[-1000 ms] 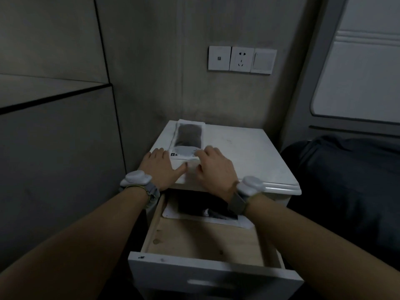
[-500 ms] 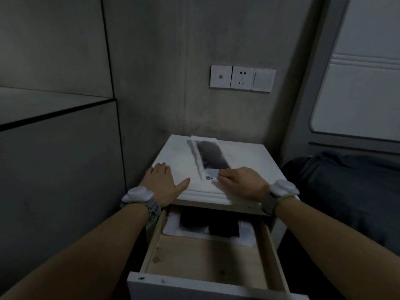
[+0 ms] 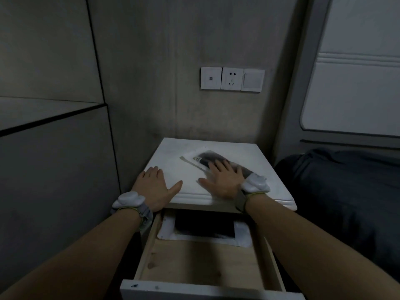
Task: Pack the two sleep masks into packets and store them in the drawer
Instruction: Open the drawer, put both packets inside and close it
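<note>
Pressing on one packed sleep mask [image 3: 207, 158] with a flat right hand [image 3: 223, 180], on top of the white nightstand [image 3: 177, 156]. Resting the left hand [image 3: 154, 187] flat near the front corner, holding nothing. In the open drawer [image 3: 201, 263], at the back, a second packed mask [image 3: 203, 227].

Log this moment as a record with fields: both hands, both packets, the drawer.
left hand: flat, fingers straight, resting on the white nightstand top, touching no packet
right hand: flat, fingers spread, pressing the clear plastic packet holding a dark sleep mask
packet on top: lies diagonally, partly under the right hand
drawer: light wood, white front, pulled open
packet in drawer: clear, holds a dark mask, lies flat at the back
</note>
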Available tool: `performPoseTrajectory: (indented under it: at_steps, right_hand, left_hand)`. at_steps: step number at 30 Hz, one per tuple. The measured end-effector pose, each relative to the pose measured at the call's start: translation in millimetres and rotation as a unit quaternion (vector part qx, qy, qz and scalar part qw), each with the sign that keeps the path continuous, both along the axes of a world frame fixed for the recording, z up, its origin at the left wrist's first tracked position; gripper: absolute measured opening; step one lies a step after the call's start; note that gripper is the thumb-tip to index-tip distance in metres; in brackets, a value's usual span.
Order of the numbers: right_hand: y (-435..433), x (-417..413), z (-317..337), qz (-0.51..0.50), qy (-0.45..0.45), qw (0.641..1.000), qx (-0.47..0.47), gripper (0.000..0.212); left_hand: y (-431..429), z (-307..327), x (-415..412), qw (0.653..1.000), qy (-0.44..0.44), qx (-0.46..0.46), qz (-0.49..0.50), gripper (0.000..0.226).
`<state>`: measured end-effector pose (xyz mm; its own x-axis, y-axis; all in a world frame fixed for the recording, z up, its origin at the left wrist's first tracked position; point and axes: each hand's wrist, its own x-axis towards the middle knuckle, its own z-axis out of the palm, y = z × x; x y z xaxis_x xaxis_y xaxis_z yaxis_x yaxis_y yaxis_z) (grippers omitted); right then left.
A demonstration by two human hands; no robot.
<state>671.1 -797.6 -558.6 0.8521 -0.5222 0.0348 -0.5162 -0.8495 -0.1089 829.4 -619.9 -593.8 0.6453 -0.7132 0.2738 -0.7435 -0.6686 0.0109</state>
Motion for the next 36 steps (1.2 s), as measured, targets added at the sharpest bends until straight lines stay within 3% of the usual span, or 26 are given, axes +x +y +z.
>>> performPoseTrajectory:
  at_steps: [3,8,13,20,28,32,36]
  right_hand:
    - [1.0,-13.7,2.8,0.01,-0.002,1.0,-0.009,0.082]
    - [7.8,-30.2,5.6,0.0,-0.084,0.981,-0.177,0.076]
    - [20.0,-42.1,-6.3,0.002,-0.05,0.99,-0.13,0.095]
    - [34.6,-81.2,-9.1,0.11,-0.097,0.952,-0.268,0.035]
    - [71.9,-119.5,-1.4,0.231,-0.102,0.923,-0.29,0.041]
    - [103.4,-122.3,-19.3,0.294,-0.023,0.924,-0.242,0.045]
    - [113.8,-106.7,-32.0,0.261,0.056,0.945,-0.19,0.043]
  left_hand:
    - [1.5,-0.2,0.9,1.0,-0.001,0.0,-0.001,0.11]
    - [4.6,2.5,6.4,1.0,-0.007,-0.003,0.004,0.11]
    - [4.8,3.8,4.6,1.0,-0.002,-0.001,0.005,0.113]
    - [4.7,6.7,3.8,1.0,0.001,0.015,0.004,0.11]
    - [4.3,8.4,1.4,1.0,0.016,0.003,0.006,0.115]
    - [6.2,6.9,0.8,1.0,0.019,0.006,0.007,0.116]
    - [4.8,8.0,1.2,1.0,0.018,0.003,0.007,0.114]
